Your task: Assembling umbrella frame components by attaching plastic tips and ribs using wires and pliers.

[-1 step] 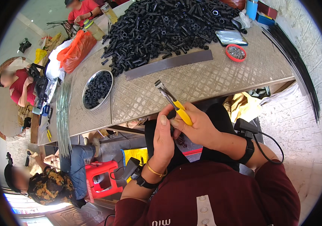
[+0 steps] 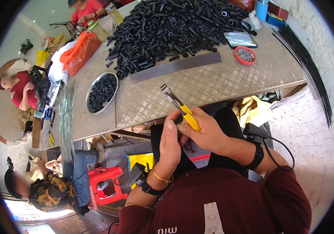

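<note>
Yellow-handled pincers point(image 2: 190, 120) are gripped in my right hand point(image 2: 210, 133), with their metal jaws pointing up and left over the table's near edge. My left hand point(image 2: 169, 144) meets the right one in front of my lap, its fingers bent inward and its thumb up close to the pincers' handles. Whatever lies between the left fingers is hidden. Beyond the hands, a long dark grey strip point(image 2: 176, 67) lies on the table before a large heap of black tubular parts point(image 2: 174, 29).
The patterned tabletop point(image 2: 155, 97) bears a round metal tray point(image 2: 117, 87) of black rings, a red bowl point(image 2: 236, 58) of small metal pieces and a bundle of thin wires point(image 2: 66, 121). Black rods point(image 2: 307, 66) lean at the right. A red stool point(image 2: 106, 183) and co-workers are at the left.
</note>
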`<action>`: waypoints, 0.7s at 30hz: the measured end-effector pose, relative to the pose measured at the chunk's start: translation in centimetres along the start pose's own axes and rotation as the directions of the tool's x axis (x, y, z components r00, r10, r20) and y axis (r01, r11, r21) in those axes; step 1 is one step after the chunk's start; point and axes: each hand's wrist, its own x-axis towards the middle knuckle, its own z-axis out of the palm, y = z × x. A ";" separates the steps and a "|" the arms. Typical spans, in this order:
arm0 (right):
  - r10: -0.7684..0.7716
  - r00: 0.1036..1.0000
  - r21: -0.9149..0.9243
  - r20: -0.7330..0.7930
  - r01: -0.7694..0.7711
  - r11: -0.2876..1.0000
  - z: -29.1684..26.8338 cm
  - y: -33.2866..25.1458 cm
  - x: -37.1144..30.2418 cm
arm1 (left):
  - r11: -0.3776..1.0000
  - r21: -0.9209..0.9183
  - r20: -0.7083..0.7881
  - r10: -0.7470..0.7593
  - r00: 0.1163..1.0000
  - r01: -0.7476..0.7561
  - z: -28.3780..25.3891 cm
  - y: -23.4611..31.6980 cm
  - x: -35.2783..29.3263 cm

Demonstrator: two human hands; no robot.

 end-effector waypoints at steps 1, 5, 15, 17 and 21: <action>-0.115 0.993 -0.147 0.021 0.117 0.982 0.1 -0.1 0.2 | 1.000 0.013 -0.017 0.019 1.000 -0.019 0.1 0.3 -0.3; -0.129 0.991 -0.240 0.021 0.131 0.962 -0.2 0.8 -0.7 | 0.996 0.061 -0.071 -0.055 0.996 0.059 0.8 0.7 -0.4; -0.543 0.831 -0.167 0.117 0.556 0.814 0.1 1.8 0.1 | 0.960 -0.138 0.196 -0.215 0.957 0.244 0.5 1.8 -1.8; -0.537 0.837 -0.215 0.104 0.546 0.810 0.3 1.5 0.1 | 0.970 -0.174 0.222 -0.130 0.966 0.170 0.3 1.1 -1.8; -0.538 0.840 -0.246 0.068 0.536 0.807 1.0 0.7 0.2 | 0.953 -0.222 0.209 -0.162 0.965 0.208 0.2 1.8 -1.6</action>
